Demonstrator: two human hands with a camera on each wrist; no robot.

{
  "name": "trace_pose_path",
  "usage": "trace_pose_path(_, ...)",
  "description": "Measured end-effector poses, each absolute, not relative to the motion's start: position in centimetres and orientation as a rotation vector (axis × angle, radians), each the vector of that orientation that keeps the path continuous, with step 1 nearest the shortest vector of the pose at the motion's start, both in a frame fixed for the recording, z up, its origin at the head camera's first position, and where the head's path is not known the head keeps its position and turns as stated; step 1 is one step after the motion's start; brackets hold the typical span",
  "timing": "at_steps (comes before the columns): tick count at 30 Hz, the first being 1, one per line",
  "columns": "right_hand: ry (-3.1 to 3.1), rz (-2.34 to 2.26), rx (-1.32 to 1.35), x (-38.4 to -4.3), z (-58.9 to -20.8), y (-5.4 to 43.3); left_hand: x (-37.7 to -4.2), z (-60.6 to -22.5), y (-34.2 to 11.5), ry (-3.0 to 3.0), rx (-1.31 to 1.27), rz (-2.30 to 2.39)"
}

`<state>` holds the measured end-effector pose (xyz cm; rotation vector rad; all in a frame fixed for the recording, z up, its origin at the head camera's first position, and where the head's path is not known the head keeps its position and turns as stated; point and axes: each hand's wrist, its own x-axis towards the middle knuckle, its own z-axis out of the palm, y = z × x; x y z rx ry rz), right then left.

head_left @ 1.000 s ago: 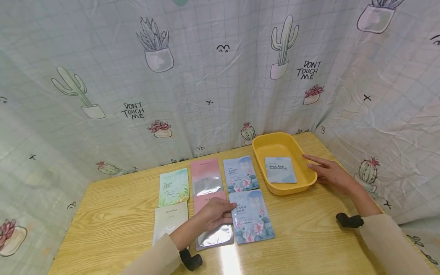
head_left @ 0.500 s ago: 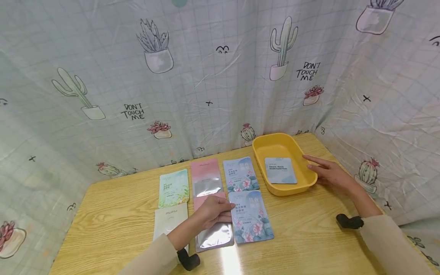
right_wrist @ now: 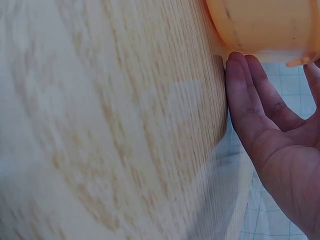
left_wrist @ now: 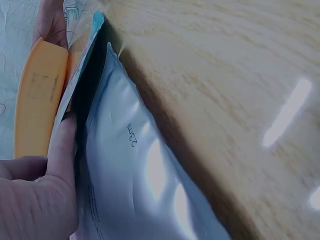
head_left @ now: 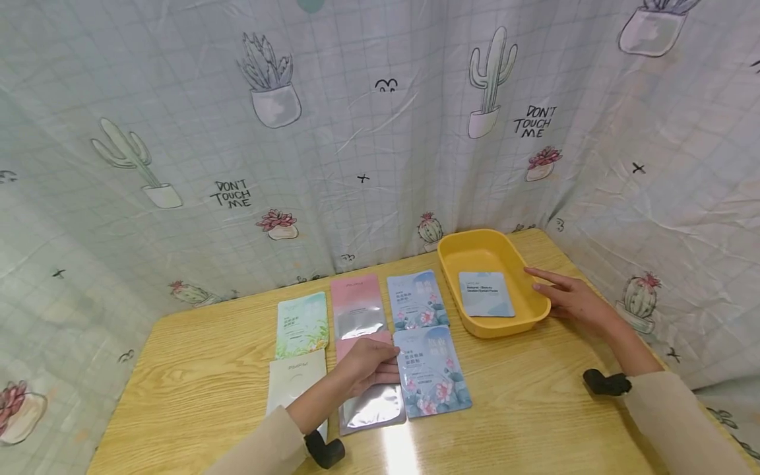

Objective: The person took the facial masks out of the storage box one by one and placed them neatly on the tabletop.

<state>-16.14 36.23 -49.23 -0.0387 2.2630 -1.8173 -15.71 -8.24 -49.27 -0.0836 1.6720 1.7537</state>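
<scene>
My left hand [head_left: 369, 367] pinches the left edge of a blue sachet with pink flowers [head_left: 432, 371]. In the left wrist view the thumb and a finger sit at that sachet's edge [left_wrist: 86, 65], which is tilted up from the table. Below the hand lies a pink and silver sachet [head_left: 373, 407], marked 23ml on its silver part [left_wrist: 132, 150]. My right hand [head_left: 572, 303] touches the right side of a yellow tray [head_left: 537, 313] with fairly straight fingers. Inside the tray lies a small pale blue packet [head_left: 487, 294].
Behind stand a second blue flowered sachet [head_left: 418, 300] and another pink and silver one [head_left: 358, 307], both flat on the wooden table [head_left: 196, 376]. Further left are a green sachet [head_left: 302, 323] and a cream one [head_left: 295, 382]. A printed curtain [head_left: 332, 132] hangs around the table.
My left hand has shifted slightly left, and the blue flowered sachet it pinches has moved a little with it. The right hand and the tray have stayed in place.
</scene>
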Motion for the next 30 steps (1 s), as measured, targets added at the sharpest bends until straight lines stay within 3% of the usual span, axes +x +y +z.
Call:
trace_pose_path(12, 2.264, -1.819, -0.035, -15.9, -48.9, 36.3, -15.5, -49.3, -8.2, 1.792, -0.053, 1.797)
trace_pose_path(24, 2.27, -1.823, -0.051, -16.0, -48.9, 36.5, -16.5, -47.9, -9.7, 2.164, 0.196, 1.648)
trace_pose_path(30, 2.262, -1.817, -0.073, -16.0, -49.1, 36.4, -17.6, -46.8, -9.3, 2.484, 0.529, 1.462)
